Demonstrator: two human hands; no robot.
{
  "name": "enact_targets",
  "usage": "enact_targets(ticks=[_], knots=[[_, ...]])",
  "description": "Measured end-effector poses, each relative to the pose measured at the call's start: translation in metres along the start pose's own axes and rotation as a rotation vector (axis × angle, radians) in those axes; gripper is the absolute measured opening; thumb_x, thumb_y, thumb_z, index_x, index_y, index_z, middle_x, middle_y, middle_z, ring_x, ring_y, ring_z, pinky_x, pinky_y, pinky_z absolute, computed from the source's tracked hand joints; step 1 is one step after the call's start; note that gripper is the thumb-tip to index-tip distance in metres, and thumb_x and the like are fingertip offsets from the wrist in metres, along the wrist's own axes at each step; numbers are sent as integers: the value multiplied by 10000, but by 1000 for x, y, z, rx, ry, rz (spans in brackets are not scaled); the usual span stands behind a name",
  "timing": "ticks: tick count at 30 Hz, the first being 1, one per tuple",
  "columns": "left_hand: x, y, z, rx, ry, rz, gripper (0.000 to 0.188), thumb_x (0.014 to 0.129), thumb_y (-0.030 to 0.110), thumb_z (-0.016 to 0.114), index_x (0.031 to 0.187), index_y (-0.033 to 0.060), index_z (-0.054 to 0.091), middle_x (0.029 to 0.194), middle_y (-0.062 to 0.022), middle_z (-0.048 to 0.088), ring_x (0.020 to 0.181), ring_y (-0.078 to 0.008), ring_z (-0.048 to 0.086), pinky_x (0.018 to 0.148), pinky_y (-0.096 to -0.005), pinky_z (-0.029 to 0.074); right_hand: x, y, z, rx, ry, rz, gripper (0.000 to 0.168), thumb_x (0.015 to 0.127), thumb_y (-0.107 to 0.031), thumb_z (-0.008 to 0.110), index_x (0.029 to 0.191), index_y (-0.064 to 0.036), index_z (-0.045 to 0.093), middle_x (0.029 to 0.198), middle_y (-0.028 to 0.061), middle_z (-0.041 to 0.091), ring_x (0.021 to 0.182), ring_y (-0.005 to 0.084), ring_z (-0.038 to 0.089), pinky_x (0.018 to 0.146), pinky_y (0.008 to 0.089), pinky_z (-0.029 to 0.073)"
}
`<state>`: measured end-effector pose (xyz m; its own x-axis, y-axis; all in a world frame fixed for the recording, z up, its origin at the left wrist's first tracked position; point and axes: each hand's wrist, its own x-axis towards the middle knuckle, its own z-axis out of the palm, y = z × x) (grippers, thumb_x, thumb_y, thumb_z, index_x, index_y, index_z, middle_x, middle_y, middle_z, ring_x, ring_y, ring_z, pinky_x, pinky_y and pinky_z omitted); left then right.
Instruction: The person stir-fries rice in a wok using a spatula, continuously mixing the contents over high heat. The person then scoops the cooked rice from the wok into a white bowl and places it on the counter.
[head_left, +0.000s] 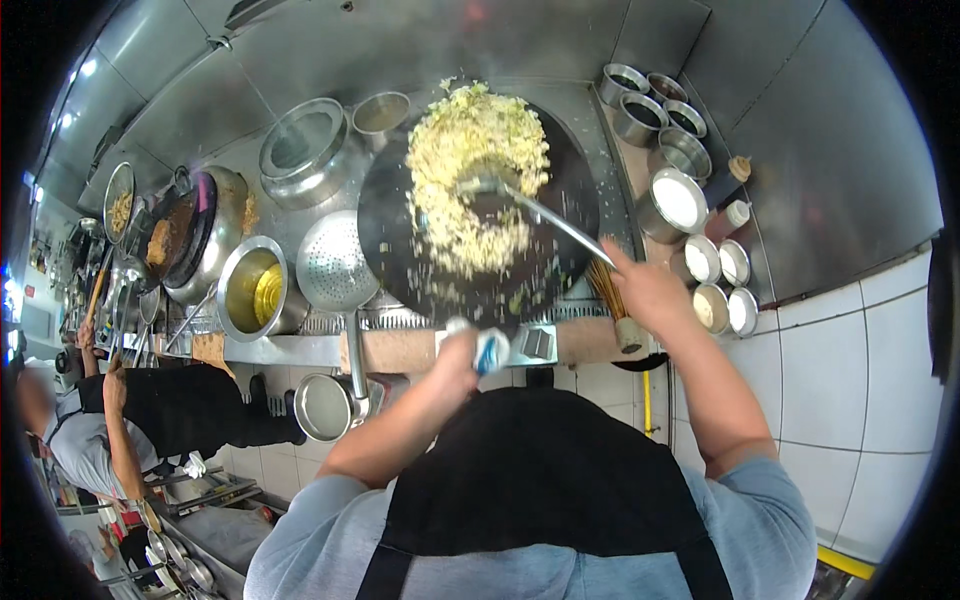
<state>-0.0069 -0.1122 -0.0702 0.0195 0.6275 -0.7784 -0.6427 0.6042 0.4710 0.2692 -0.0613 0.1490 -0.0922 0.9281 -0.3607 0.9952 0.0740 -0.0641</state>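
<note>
My right hand (651, 294) grips the long metal handle of a cooking ladle (559, 221), whose head sits among the food in a large dark wok (386, 202). Pale rice-like food with chopped greens (442, 154) is heaped high towards the far side, and loose bits blur in the air or across the near side. At the wok's near edge, my left hand (454, 361) is closed on a white and blue cloth (491, 352). Whether a wok handle lies under that cloth is hidden.
Left of the wok stand a perforated skimmer (337, 262), a pot of yellow oil (251, 300) and a lidded steel pot (300, 176). Seasoning tins (679, 201) and squeeze bottles line the right. A bamboo wok brush (626, 330) lies near my right forearm. A co-worker (112, 427) stands at left.
</note>
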Motion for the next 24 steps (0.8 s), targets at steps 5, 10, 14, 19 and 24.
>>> enact_targets(ticks=[5, 10, 14, 19, 24], knots=[[-53, 73, 56, -111, -113, 76, 298, 1046, 255, 409, 1117, 44, 608, 995, -126, 699, 898, -265, 699, 823, -424, 587, -14, 46, -47, 143, -124, -258, 509, 961, -238, 587, 1458, -277, 485, 1093, 186, 693, 989, 366, 666, 862, 451, 518], [38, 52, 32, 147, -66, 232, 284, 1014, 244, 474, 1071, 4, 616, 930, -118, 706, 795, -244, 700, 694, -401, 587, 37, -7, 21, -73, 148, -41, 509, 993, -248, 520, 1493, -272, 424, 1017, 178, 694, 902, 367, 679, 794, 461, 539], [28, 6, -11, 133, -46, 75, 262, 1002, 110, 390, 1186, 0, 541, 1024, -162, 671, 894, -305, 702, 748, -473, 599, -3, 3, 28, -14, 229, -59, 524, 972, -313, 555, 1459, -452, 421, 877, 179, 685, 789, 371, 684, 706, 501, 535], [-7, 69, 65, -49, -73, 249, 277, 1016, 195, 459, 1089, -50, 565, 988, -179, 679, 868, -278, 704, 751, -442, 603, -32, 110, 20, 338, 152, -180, 526, 955, -258, 620, 1450, -369, 480, 1058, 173, 704, 953, 346, 679, 843, 434, 526], [60, 96, 96, -43, -101, 269, 288, 1000, 221, 508, 1110, -34, 583, 962, -146, 678, 800, -264, 691, 698, -421, 586, 80, 45, 95, 465, 318, 140, 594, 950, -293, 599, 1503, -202, 400, 1151, 234, 670, 1080, 366, 647, 951, 427, 485]])
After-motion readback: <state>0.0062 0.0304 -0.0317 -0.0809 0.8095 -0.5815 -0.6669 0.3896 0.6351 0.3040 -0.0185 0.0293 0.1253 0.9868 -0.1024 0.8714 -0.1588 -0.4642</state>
